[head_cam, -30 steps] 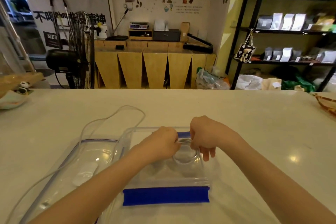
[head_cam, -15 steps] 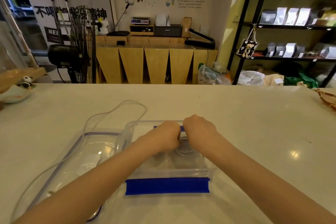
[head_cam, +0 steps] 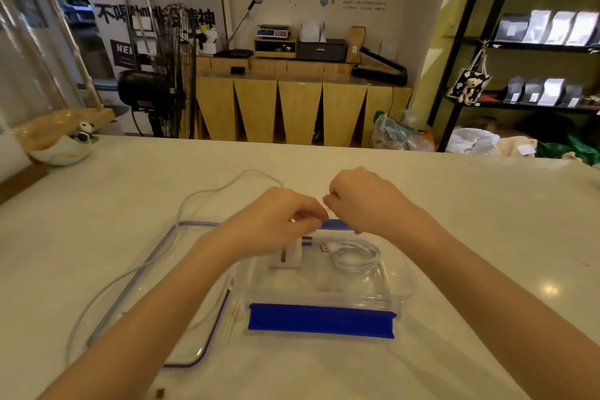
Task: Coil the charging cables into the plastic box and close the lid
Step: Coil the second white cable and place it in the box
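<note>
Head view: both hands' grips (head_cam: 326, 204) pinched above coiled cable (head_cam: 357, 257), hold unclear.

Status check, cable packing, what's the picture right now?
Left hand and right hand pinched together above clear plastic box. One coiled white cable inside. Long loose white cable outside. Clear lid off, left.

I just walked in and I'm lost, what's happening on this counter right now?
A person is packing charging cables into a clear plastic box with blue clips. One white cable already lies coiled inside, beside a white charger plug. Both hands, the left hand and the right hand, are raised together over the box's far edge, fingers pinched. A second, uncoiled cable trails across the counter to the left. The lid lies off, beside the box, so the box is not yet closed.
</note>
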Demonstrator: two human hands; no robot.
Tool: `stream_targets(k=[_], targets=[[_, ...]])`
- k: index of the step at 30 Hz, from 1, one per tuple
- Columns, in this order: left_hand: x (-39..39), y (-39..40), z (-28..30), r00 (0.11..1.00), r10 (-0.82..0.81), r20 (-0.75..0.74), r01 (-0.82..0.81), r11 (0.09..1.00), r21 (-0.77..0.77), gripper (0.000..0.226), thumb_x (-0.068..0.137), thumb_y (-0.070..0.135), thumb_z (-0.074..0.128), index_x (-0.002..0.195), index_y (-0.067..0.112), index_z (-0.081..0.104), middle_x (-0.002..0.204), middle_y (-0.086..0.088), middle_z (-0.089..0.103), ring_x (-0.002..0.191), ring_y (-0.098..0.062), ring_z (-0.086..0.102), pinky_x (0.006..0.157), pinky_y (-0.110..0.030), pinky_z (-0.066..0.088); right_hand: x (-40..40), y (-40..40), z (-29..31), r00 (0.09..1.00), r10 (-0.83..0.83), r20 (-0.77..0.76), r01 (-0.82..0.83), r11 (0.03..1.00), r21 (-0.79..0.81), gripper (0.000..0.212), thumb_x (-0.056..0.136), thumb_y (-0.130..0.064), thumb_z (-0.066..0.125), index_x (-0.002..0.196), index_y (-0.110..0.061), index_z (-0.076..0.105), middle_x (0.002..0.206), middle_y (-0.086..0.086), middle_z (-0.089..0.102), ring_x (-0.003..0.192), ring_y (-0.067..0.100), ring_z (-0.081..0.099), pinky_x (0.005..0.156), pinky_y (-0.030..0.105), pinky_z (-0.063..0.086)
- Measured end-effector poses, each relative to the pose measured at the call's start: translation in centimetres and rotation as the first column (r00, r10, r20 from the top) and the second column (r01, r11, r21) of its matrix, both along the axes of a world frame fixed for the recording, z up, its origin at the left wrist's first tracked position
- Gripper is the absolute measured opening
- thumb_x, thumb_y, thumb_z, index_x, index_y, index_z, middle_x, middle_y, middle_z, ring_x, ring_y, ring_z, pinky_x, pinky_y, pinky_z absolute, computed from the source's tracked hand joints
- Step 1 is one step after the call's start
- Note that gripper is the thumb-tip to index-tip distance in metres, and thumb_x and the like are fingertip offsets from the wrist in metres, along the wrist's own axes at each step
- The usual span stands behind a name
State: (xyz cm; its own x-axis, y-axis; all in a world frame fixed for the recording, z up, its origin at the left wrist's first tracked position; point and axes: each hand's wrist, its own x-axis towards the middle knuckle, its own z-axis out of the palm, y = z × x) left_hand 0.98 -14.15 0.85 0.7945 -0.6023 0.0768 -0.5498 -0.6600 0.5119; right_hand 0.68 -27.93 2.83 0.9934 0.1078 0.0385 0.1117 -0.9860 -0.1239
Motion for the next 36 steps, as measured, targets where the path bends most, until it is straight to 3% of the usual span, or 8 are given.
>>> stream_targets(k=[4, 8, 12, 16, 24, 30, 34, 36], targets=[[-0.6, 5.6, 0.8, 0.975, 0.218, 0.033, -0.205, 0.950, -0.234, 0.020, 0.088, 0.016, 0.051, 0.102, 0.022, 0.063, 0.085, 0.013, 0.062, 0.084, 0.000, 0.059, 0.076, -0.016, 0.047, 0.8, 3.0, 0.3, 0.954, 0.289, 0.083, -0.300, 0.928, 0.221, 0.021, 0.091, -0.019, 0.046, 0.097, -0.009, 0.064, 0.093, 0.008, 0.066, 0.079, 0.021, 0.060, 0.073, 0.035, 0.053], [-1.4, 11.4, -0.4, 0.899, 0.431, 0.075, -0.402, 0.883, -0.242, 0.018, 0.087, 0.017, 0.054, 0.099, 0.024, 0.065, 0.089, 0.011, 0.065, 0.085, 0.002, 0.058, 0.073, -0.011, 0.043, 1.7, 7.2, -0.4, 0.859, 0.509, 0.058, -0.494, 0.794, 0.354, 0.020, 0.088, -0.016, 0.054, 0.106, -0.013, 0.062, 0.102, 0.005, 0.066, 0.088, 0.015, 0.060, 0.078, 0.023, 0.048], [-3.3, 15.5, -2.4, 0.815, 0.572, 0.091, -0.549, 0.813, -0.193, 0.017, 0.084, 0.015, 0.058, 0.097, 0.019, 0.068, 0.096, 0.004, 0.067, 0.088, -0.008, 0.059, 0.069, -0.009, 0.042, 2.5, 11.3, -1.2, 0.776, 0.631, -0.021, -0.591, 0.737, 0.327, 0.021, 0.085, -0.014, 0.059, 0.105, -0.011, 0.063, 0.104, 0.005, 0.065, 0.087, 0.012, 0.058, 0.075, 0.016, 0.046], [-5.2, 18.1, -4.5, 0.708, 0.698, 0.108, -0.695, 0.716, -0.068, 0.024, 0.082, 0.018, 0.062, 0.106, 0.016, 0.063, 0.108, -0.008, 0.062, 0.097, -0.018, 0.056, 0.080, -0.030, 0.045, 2.1, 14.9, -2.6, 0.687, 0.710, -0.153, -0.654, 0.697, 0.294, 0.021, 0.082, -0.020, 0.063, 0.099, -0.010, 0.067, 0.098, 0.006, 0.068, 0.085, 0.015, 0.061, 0.077, 0.027, 0.051], [-7.0, 19.5, -6.6, 0.594, 0.805, 0.010, -0.801, 0.592, -0.091, 0.017, 0.082, 0.013, 0.060, 0.097, 0.011, 0.068, 0.093, -0.010, 0.070, 0.076, -0.012, 0.055, 0.065, -0.015, 0.038, -0.5, 17.7, -5.3, 0.595, 0.726, -0.345, -0.733, 0.666, 0.136, 0.028, 0.073, -0.040, 0.068, 0.080, -0.013, 0.067, 0.082, 0.003, 0.069, 0.072, 0.018, 0.062, 0.062, 0.029, 0.049], [-6.9, 19.1, -6.5, 0.586, 0.810, 0.027, -0.801, 0.584, -0.130, 0.018, 0.082, 0.013, 0.060, 0.098, 0.010, 0.069, 0.094, -0.010, 0.071, 0.076, -0.012, 0.057, 0.071, -0.017, 0.039, -1.0, 17.4, -5.2, 0.628, 0.746, -0.220, -0.751, 0.655, 0.079, 0.011, 0.078, -0.022, 0.061, 0.082, -0.012, 0.066, 0.084, 0.003, 0.068, 0.072, 0.017, 0.060, 0.065, 0.031, 0.051], [-6.4, 18.0, -5.2, 0.661, 0.747, 0.073, -0.728, 0.661, -0.180, 0.017, 0.084, 0.012, 0.056, 0.094, 0.012, 0.070, 0.088, -0.002, 0.071, 0.078, -0.012, 0.059, 0.063, -0.006, 0.038, -1.0, 16.5, -3.7, 0.679, 0.732, -0.048, -0.727, 0.681, 0.090, 0.014, 0.080, -0.019, 0.055, 0.083, -0.009, 0.064, 0.079, 0.008, 0.068, 0.068, 0.021, 0.061, 0.063, 0.036, 0.051], [-6.0, 17.1, -4.1, 0.719, 0.693, -0.049, -0.676, 0.681, -0.281, 0.019, 0.085, 0.009, 0.052, 0.089, 0.012, 0.071, 0.082, -0.003, 0.072, 0.073, -0.014, 0.063, 0.066, -0.008, 0.043, -1.2, 15.7, -2.4, 0.683, 0.730, -0.007, -0.719, 0.675, 0.168, 0.014, 0.084, -0.021, 0.054, 0.087, -0.010, 0.062, 0.081, 0.009, 0.067, 0.067, 0.021, 0.062, 0.064, 0.036, 0.053]])
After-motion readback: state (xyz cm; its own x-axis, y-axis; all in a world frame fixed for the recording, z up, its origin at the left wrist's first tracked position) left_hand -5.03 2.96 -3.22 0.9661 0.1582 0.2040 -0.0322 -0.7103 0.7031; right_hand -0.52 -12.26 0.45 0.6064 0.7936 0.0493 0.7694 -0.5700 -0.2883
